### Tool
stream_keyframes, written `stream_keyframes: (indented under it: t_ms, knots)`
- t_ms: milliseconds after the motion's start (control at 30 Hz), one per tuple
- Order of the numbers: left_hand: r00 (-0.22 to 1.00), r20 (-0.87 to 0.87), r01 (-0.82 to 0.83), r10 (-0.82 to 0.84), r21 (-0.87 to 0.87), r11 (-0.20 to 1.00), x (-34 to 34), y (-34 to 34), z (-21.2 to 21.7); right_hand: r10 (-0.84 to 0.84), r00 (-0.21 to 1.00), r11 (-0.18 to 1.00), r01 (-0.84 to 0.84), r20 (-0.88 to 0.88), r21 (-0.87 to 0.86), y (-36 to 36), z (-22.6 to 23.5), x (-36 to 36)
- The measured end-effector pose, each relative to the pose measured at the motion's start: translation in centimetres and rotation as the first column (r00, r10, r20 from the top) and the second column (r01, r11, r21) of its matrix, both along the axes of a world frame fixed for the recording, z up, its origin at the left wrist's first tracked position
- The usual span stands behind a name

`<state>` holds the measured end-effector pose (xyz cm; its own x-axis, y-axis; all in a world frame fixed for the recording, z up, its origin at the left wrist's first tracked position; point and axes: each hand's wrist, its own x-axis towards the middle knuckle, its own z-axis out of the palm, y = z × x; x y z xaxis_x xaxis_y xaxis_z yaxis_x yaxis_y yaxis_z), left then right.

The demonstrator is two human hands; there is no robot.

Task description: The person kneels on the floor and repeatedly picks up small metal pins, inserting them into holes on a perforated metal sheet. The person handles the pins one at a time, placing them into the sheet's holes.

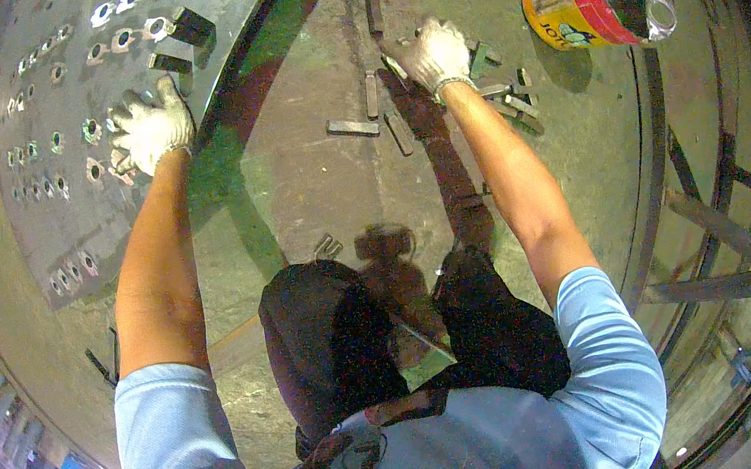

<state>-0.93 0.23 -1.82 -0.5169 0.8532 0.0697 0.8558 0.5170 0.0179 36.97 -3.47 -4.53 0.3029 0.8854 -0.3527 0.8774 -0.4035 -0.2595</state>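
My left hand [151, 127], in a white work glove, lies with fingers spread on a dark metal plate [118, 74] near its right edge. Several flat metal rings with ears [92, 130] sit in rows on that plate. Just beyond this hand are two dark rectangular metal blocks [169, 62]. My right hand [435, 55], also gloved, reaches down to the greenish surface. Its fingers close on a small metal bar [393, 68], partly covered by the glove. Loose metal bars [353, 127] lie to its left, and more bars [510, 100] are heaped to its right.
A cut-open yellow and red can [569, 8] rests at the upper right. The surface [311, 186] stretches between the plate and the bars. Two small bent metal pieces [327, 245] lie near my knees. Metal beams [718, 282] stand beyond the right edge.
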Motion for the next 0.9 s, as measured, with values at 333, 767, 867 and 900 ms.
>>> stream_keyframes:
  t_ms: [333, 767, 867, 900]
  knots:
    - [1.000, 0.023, 0.001, -0.002, 0.019, 1.000, 0.1, 0.4, 0.0, 0.338, 0.872, 0.941, -0.317, 0.353, -0.118, -1.6, -7.4, -0.2]
    - [1.000, -0.008, -0.009, 0.009, -0.056, 0.998, 0.2, 0.2, 0.1, 0.180, 0.956, 0.843, -0.028, -0.233, 0.537, -8.8, 4.0, -0.9]
    - [1.000, -0.006, -0.022, 0.022, -0.078, 0.997, 0.3, 0.2, 0.6, 0.314, 0.923, 0.668, -0.049, -0.222, 0.743, -9.8, 6.7, -1.2]
    - [1.000, -0.006, -0.025, 0.024, -0.088, 0.996, 0.3, 0.2, 0.7, 0.323, 0.922, 0.631, -0.040, -0.215, 0.775, -10.1, 7.2, -1.2]
